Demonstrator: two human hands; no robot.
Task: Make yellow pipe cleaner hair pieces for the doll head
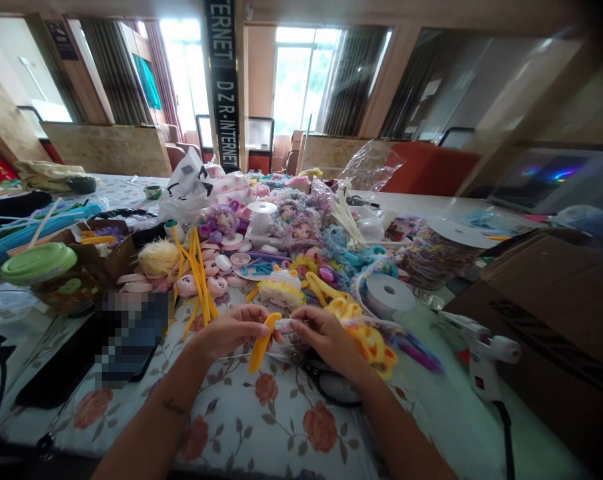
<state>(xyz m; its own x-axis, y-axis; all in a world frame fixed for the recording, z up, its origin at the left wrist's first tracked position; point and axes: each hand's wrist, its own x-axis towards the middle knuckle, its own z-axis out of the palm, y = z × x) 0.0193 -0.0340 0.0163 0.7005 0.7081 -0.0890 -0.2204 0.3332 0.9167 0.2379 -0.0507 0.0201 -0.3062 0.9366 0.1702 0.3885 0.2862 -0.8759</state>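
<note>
My left hand [234,328] pinches a folded yellow fuzzy strip [260,348], which looks like a thick pipe cleaner, its loose end hanging down. Closed finger and thumb of my right hand [322,331] grip a pale lacy trim [284,325] against the strip. From there the trim runs right, past my right hand, towards a white spool [389,297]. Black-handled scissors [334,388] lie partly under my right wrist. Yellow fuzzy loops [376,350] rest just right of that hand. Behind both hands sits a small piece with yellow ruffles [281,292].
Several doll heads [217,287] and long yellow stems [197,280] lie at left, near a phone [136,340] and a green-lidded cup [41,263]. A white glue gun [484,353] stands at right before a cardboard box [546,320]. Craft supplies and plastic bags [189,187] pile up behind.
</note>
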